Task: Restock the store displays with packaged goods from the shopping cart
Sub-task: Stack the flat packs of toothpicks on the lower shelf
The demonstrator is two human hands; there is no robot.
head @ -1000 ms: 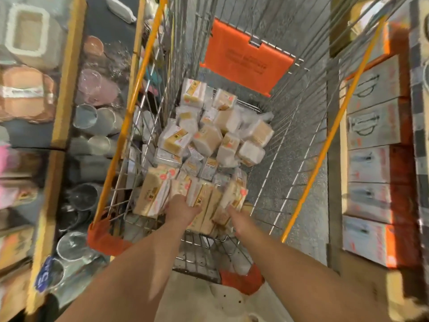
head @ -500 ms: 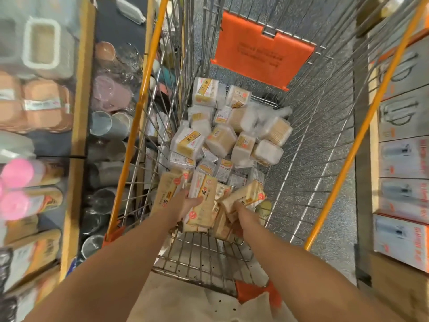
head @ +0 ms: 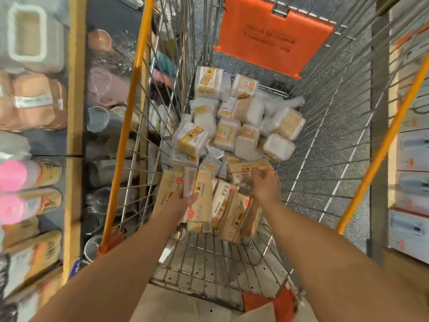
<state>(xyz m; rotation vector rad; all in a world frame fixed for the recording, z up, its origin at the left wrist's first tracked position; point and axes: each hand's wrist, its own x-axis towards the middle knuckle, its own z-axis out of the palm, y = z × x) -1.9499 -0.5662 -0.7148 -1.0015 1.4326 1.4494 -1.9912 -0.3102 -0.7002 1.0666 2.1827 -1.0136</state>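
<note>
Cart: wire cart (head: 209,263) with orange rails; its near floor, at 6 o'clock, is bare mesh.
Left hand: the left hand (head: 183,201) reaches into the cart just left of centre, fingers curled round a flat toothpick pack (head: 199,194) marked "TOOTHPICK".
Right hand: the right hand (head: 264,184), at 1 o'clock from the left one, has curled fingers on a long pack (head: 248,169) lying crosswise; how firm the grip is I cannot tell.
Packs: more flat packs (head: 232,212) lean together between and under the hands.
Tubs: clear tubs (head: 246,117) of picks lie heaped beyond, towards 12 o'clock.
Flap: orange flap (head: 274,36) at the cart's far end.
Left shelf: cups (head: 97,119) and pink-capped tubes (head: 27,175) at 9 o'clock.
Right shelf: stacked boxes (head: 411,187) at 3 o'clock.
</note>
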